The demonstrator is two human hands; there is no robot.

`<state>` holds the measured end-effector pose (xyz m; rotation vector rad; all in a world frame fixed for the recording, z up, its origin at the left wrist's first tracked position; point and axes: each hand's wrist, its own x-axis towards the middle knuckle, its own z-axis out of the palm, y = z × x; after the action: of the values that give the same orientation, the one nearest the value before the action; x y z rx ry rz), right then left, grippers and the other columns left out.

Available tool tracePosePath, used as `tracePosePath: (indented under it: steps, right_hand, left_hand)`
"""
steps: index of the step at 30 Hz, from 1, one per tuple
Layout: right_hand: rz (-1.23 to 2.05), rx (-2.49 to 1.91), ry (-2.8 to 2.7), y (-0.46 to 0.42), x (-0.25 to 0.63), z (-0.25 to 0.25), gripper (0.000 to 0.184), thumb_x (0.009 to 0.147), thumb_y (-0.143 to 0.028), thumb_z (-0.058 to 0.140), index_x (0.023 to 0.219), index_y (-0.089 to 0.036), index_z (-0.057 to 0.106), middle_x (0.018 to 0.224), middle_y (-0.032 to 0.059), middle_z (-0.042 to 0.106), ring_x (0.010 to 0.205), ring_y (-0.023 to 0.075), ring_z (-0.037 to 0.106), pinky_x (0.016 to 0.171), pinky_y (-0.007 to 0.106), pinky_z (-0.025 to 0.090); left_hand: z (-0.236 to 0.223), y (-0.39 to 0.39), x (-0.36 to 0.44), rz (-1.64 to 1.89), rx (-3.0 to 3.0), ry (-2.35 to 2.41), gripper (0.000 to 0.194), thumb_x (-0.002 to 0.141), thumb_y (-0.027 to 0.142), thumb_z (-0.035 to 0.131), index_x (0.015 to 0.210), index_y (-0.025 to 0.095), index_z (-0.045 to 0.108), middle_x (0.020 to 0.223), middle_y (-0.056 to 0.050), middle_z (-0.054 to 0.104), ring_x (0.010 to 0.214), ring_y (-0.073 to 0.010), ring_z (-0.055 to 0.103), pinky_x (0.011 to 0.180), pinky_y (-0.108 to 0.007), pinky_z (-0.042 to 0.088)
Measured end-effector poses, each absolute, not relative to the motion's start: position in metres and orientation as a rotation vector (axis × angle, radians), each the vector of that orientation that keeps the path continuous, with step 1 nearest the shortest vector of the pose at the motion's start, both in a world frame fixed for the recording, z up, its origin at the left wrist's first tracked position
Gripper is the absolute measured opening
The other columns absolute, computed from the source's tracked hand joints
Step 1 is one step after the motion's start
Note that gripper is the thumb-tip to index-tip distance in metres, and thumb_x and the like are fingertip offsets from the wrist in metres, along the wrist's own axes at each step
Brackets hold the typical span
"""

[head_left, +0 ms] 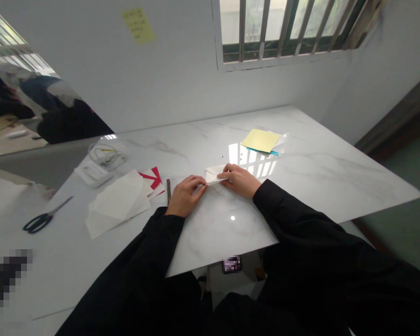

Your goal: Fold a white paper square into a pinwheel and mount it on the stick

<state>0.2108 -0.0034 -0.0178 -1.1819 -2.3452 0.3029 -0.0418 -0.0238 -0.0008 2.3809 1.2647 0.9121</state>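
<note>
Head view: folded white paper (pixel 213 174) lies at frame centre. Your left hand (pixel 186 195) pinches its left corner; your right hand (pixel 242 181) is clamped on its right end. Cream sheets (pixel 117 203) lie left of centre, scissors (pixel 44 220) far left, yellow notes (pixel 261 140) upper right of the paper.
</note>
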Motion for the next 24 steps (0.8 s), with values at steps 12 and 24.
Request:
tracePosePath:
  steps: [12,24]
  right_hand:
    - [0.410,-1.117,-2.280,0.0021,0.2166,-0.0198,0.023,0.106,-0.026,0.062,0.120,-0.024,0.081,0.118,0.0096,0.067,0.099,0.0191,0.065,0.094,0.034,0.052]
    - [0.367,-1.156,-2.296,0.0000,0.2162,-0.0195,0.024,0.106,-0.025,0.063,0.121,-0.023,0.081,0.117,0.0103,0.065,0.100,0.0195,0.064,0.095,0.034,0.052]
  left_hand:
    - [-0.0076,-0.0191,-0.0466,0.960,2.337,1.250,0.015,0.094,0.029,0.070,0.105,0.024,0.077,0.111,-0.006,0.076,0.093,-0.0202,0.071,0.086,-0.037,0.060]
    - [0.0023,-0.0262,-0.0415,0.866,2.443,1.180,0.008,0.093,0.030,0.073,0.098,0.024,0.074,0.106,-0.004,0.073,0.093,-0.0197,0.069,0.086,-0.036,0.057]
